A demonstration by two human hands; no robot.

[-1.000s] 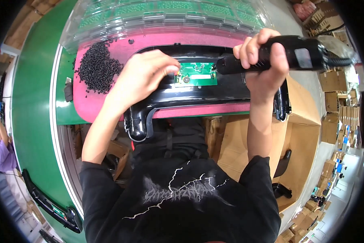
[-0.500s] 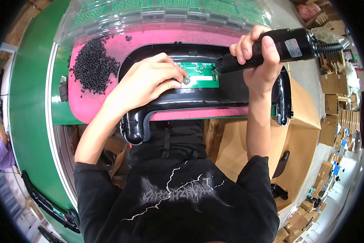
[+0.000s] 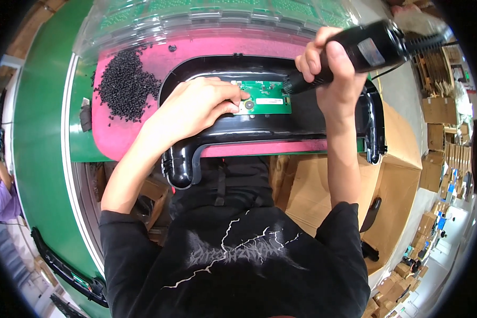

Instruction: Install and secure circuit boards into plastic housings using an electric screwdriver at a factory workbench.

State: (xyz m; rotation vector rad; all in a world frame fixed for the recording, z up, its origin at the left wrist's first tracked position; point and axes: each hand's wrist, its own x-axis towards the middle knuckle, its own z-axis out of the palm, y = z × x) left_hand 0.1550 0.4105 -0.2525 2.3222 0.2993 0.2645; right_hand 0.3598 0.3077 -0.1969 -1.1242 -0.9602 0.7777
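Observation:
A curved black plastic housing [image 3: 323,119] lies on the pink mat, its hollow side up. In it sits a green circuit board [image 3: 270,107] with a small round part near its left end. The thumb and forefinger of my left hand [image 3: 198,103] are closed on the board's left end. My right hand [image 3: 336,74] is wrapped round a black electric screwdriver [image 3: 349,50], slanted with its cord end up to the right. The screwdriver's nose is at the board's upper right corner; whether its bit touches a screw there is hidden.
Many small black screws [image 3: 126,85] are heaped on the pink mat [image 3: 111,135] at the left. Clear plastic trays [image 3: 196,32] with green boards stand at the back. An open cardboard box [image 3: 397,175] is on the right. Another black housing [image 3: 66,265] lies at lower left.
The cord end of the screwdriver has tipped upward in my right hand, its nose staying by the board's right end. My left hand keeps its place on the board.

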